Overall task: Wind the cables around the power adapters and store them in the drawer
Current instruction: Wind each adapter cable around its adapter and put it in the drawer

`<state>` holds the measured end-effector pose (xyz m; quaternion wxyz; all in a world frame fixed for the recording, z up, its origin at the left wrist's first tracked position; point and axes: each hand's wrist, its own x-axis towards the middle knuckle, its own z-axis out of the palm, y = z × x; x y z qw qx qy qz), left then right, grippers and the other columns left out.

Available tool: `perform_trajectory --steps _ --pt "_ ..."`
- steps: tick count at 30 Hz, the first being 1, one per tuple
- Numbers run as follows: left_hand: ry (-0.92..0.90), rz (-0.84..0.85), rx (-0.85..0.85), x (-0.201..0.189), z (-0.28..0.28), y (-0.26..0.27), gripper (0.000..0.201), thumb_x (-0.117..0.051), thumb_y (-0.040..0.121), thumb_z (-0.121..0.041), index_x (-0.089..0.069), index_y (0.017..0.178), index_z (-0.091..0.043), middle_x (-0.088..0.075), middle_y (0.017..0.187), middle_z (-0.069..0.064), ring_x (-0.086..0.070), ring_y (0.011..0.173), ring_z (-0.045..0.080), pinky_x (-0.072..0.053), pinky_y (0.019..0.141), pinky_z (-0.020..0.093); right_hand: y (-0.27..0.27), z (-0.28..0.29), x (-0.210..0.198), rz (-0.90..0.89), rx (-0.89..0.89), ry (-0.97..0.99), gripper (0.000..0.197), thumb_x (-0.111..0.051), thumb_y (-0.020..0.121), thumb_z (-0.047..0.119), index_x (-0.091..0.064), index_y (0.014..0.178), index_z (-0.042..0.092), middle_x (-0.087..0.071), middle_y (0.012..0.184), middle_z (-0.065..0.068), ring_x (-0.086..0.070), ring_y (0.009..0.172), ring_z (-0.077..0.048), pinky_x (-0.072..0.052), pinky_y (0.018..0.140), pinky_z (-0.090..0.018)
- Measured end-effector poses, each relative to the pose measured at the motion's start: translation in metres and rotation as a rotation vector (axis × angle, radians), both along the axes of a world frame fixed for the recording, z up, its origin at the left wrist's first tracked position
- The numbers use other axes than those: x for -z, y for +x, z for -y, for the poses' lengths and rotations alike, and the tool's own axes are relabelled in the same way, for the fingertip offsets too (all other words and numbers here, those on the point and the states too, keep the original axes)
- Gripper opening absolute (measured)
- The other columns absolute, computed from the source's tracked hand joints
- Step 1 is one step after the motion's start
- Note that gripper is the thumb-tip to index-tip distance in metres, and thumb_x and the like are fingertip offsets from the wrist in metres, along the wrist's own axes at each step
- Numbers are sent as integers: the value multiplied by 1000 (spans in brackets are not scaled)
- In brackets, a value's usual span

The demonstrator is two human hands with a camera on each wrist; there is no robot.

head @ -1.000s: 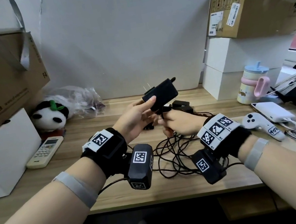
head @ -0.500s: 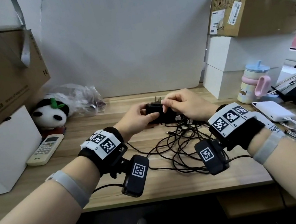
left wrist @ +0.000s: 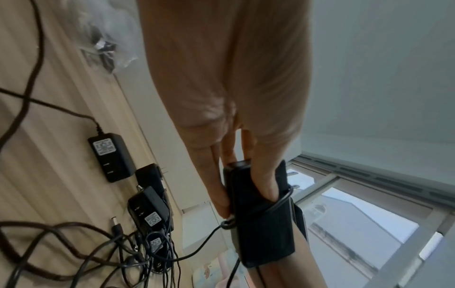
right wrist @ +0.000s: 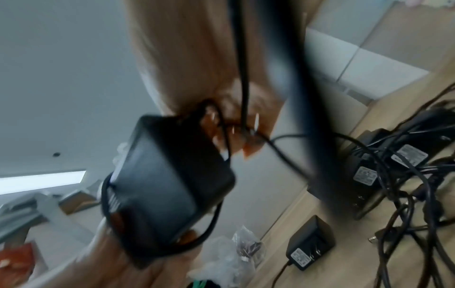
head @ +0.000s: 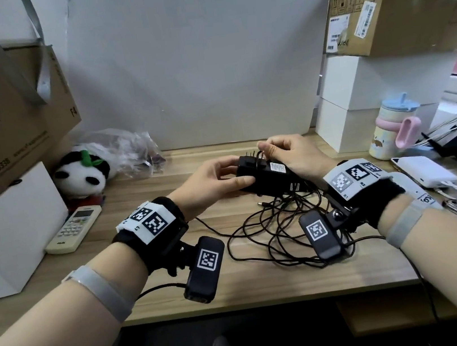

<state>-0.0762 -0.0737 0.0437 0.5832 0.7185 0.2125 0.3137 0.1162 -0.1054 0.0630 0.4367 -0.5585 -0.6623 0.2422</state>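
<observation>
The left hand (head: pixel 208 184) is gripping a black power adapter (head: pixel 263 178) above mid-desk; the right hand (head: pixel 292 154) is pinching its cable (left wrist: pixel 275 204) around it. Tangled cables (head: pixel 283 229) are sprawling nearer, white boxes (head: pixel 360 111) crowding the right.

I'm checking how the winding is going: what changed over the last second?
The power adapter came down from raised and tilted to lying level, low above the desk. The right hand went from below it, pulling cable, to over its top, pinching cable at the prongs. The left hand kept its grip. The loose cable tangle, remote and panda stayed put.
</observation>
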Motion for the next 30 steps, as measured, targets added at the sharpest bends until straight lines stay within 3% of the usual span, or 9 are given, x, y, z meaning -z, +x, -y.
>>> perform_trajectory --steps 6,10,12,18,21,25,27,29,30 --pt "-302 268 140 2 3 0 37 -50 87 -7 -54 124 -4 -65 114 8 -65 101 19 -54 81 25 8 1 7 -204 -188 -215 30 -55 91 19 -59 109 -5 -57 90 -18 -53 80 -23 -41 72 -28" --pt "-412 427 104 -14 3 8 35 -53 85 -17 -57 119 -10 -67 109 6 -66 92 17 -53 70 18 -1 6 17 -16 -249 -249 22 -48 96 16 -60 80 7 -49 70 -8 -49 67 -16 -42 71 -23" --pt "-439 474 14 -23 1 12 31 -58 83 -20 -60 113 -13 -66 104 6 -64 89 17 -49 66 16 -10 10 22 175 -284 -278 24 -46 98 20 -66 85 13 -57 72 -4 -55 72 -12 -43 75 -17" --pt "-433 528 -117 -20 -8 12 29 -57 89 -24 -59 116 -14 -65 113 7 -62 105 24 -49 95 36 -13 8 29 335 -305 -357 11 -60 89 14 -65 94 22 -67 86 4 -60 80 -1 -42 81 -13" --pt "-510 662 -157 -23 -16 -1 36 -52 93 -22 -50 124 -5 -64 115 13 -65 102 27 -54 90 38 -3 8 28 339 -187 -317 8 -60 91 23 -64 88 17 -62 80 0 -53 70 -6 -39 68 -15" --pt "-593 736 -340 -31 -34 -24 23 -57 93 -25 -53 105 -6 -63 99 12 -64 90 20 -49 95 32 15 12 31 293 42 -213 35 -59 87 41 -56 77 8 -48 73 -5 -42 63 -11 -33 55 -10" --pt "-596 712 -411 -29 -39 -33 22 -59 91 -25 -53 103 -7 -63 96 11 -63 87 18 -49 93 31 27 14 34 231 158 -194 54 -46 91 46 -60 92 -6 -56 82 -17 -51 72 -21 -40 69 -19" --pt "-578 677 -452 -21 -42 -40 25 -60 90 -25 -54 107 -8 -63 97 11 -64 88 18 -53 88 30 43 9 40 117 371 -161 53 -38 99 40 -62 111 -6 -64 109 -19 -58 98 -27 -41 90 -32" --pt "-566 664 -461 -17 -42 -41 27 -60 90 -25 -53 110 -8 -63 99 10 -64 88 18 -55 84 30 51 6 43 60 509 -146 49 -38 100 35 -62 112 -6 -64 113 -22 -58 101 -30 -41 92 -35"
